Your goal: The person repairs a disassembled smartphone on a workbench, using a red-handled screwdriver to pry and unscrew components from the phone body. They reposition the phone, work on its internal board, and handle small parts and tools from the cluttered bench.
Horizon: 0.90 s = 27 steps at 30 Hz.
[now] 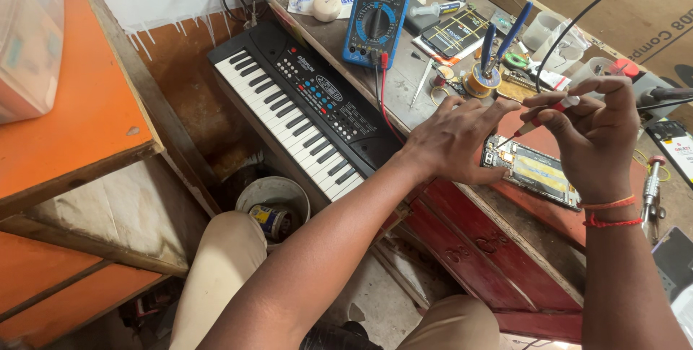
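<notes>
Red-tipped probe [548, 109] is pinched in the right hand [595, 137], thumb + fingers closed on it, tip angled down at the opened phone [533, 171]. The phone lies back-off on the red mat [556, 216], insides showing. Left hand [455, 137] rests palm-down just left of the phone, fingers spread and loosely curled, holding nothing, fingertips near the phone's top-left corner, probably steadying it.

Step, as judged: probing/checking a point on the phone's board w/ the meter lead. Next move looks like it calls for a fine, steady tip placement on a small contact, w/ the phone held still by the left hand; exact contact point too small to tell.

Locations rel. to the phone:
- blue multimeter [379, 10]: well up-left, leads plugged in, red lead wire [384, 101] running down toward the hands
- black keyboard [296, 115]: left, leaning on the bench edge
- solder spool [480, 79] + blue-handled pliers [505, 39]: just above
- second phone w/ yellow bands [455, 32]: further above
- white bucket [274, 202] on the floor, lower left

Count: 2 hands, 1 opened phone, 1 probe in hand, 1 multimeter, 1 keyboard, 1 pliers, 1 spool, 1 bucket.
</notes>
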Each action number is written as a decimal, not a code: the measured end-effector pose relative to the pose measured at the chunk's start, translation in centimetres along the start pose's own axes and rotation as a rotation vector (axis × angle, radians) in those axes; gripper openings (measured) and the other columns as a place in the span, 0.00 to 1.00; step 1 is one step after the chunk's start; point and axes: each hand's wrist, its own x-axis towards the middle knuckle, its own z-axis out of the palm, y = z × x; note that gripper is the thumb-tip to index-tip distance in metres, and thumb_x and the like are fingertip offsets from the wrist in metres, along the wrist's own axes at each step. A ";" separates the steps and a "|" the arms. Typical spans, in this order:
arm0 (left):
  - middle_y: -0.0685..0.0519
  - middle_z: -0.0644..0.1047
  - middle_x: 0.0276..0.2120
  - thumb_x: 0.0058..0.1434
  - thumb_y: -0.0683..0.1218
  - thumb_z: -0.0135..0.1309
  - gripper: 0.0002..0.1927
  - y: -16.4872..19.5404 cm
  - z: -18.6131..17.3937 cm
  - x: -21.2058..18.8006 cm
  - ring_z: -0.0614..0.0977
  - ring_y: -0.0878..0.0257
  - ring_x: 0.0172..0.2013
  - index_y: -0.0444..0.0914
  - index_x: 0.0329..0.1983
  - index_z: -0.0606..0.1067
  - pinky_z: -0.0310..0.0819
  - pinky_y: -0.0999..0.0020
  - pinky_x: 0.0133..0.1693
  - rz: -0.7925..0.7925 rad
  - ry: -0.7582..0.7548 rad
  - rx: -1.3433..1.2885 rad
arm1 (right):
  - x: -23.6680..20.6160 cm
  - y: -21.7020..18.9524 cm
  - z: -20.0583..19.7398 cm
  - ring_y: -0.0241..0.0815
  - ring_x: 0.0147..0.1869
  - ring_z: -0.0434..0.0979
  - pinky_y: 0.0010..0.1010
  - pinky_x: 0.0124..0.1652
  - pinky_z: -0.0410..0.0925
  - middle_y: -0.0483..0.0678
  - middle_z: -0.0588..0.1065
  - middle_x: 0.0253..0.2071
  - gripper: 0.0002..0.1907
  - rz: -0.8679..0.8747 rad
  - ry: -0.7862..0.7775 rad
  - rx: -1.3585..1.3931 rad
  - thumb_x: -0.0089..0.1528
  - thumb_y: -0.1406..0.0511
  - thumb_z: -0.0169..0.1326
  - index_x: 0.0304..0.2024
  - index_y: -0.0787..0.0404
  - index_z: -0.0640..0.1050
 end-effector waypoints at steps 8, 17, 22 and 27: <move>0.49 0.79 0.45 0.47 0.67 0.65 0.49 -0.2 0.3 -0.1 0.79 0.54 0.53 0.45 0.67 0.59 0.63 0.51 0.57 0.061 0.086 -0.020 | 0.1 -0.1 -0.2 0.51 0.56 0.82 0.38 0.54 0.78 0.63 0.77 0.48 0.18 -0.001 -0.013 -0.017 0.74 0.81 0.53 0.53 0.63 0.59; 0.49 0.79 0.43 0.47 0.67 0.65 0.49 -0.3 0.5 -0.2 0.80 0.54 0.52 0.45 0.67 0.58 0.63 0.49 0.57 0.032 0.052 -0.003 | -0.1 -0.2 0.4 0.49 0.56 0.83 0.36 0.55 0.78 0.61 0.77 0.48 0.17 0.015 0.020 -0.042 0.74 0.81 0.53 0.54 0.64 0.60; 0.51 0.79 0.38 0.47 0.67 0.64 0.50 -0.3 0.4 -0.2 0.80 0.55 0.50 0.45 0.68 0.58 0.64 0.50 0.57 0.023 0.040 -0.002 | 0.1 -0.4 1.1 0.45 0.53 0.82 0.32 0.53 0.77 0.59 0.77 0.50 0.18 -0.012 0.052 -0.120 0.72 0.80 0.56 0.55 0.66 0.62; 0.52 0.79 0.35 0.47 0.68 0.65 0.50 -0.3 0.5 -0.3 0.80 0.55 0.49 0.45 0.68 0.58 0.63 0.49 0.58 0.039 0.056 -0.009 | 0.2 -0.7 1.5 0.44 0.55 0.83 0.29 0.55 0.77 0.59 0.77 0.53 0.16 0.011 0.043 -0.100 0.73 0.80 0.53 0.58 0.67 0.63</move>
